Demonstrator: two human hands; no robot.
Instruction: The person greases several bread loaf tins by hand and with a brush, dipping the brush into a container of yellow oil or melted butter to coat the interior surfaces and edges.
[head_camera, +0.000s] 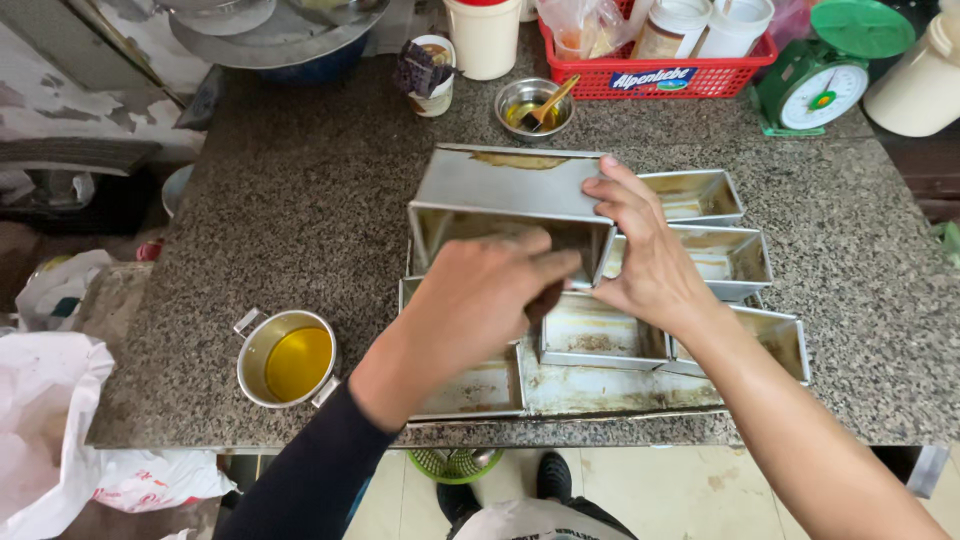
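Your right hand (640, 250) grips the right end of the tilted loaf tin (505, 205) at frame centre – long axis left to right – while your left hand (495, 290), fingers closed, reaches into its open mouth, nearer than the oil pot (287, 357) at lower left

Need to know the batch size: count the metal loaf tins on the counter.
5 show: one tilted tin gripped by the right hand, left hand inside it; two behind; two nearer. The arms may hide more.
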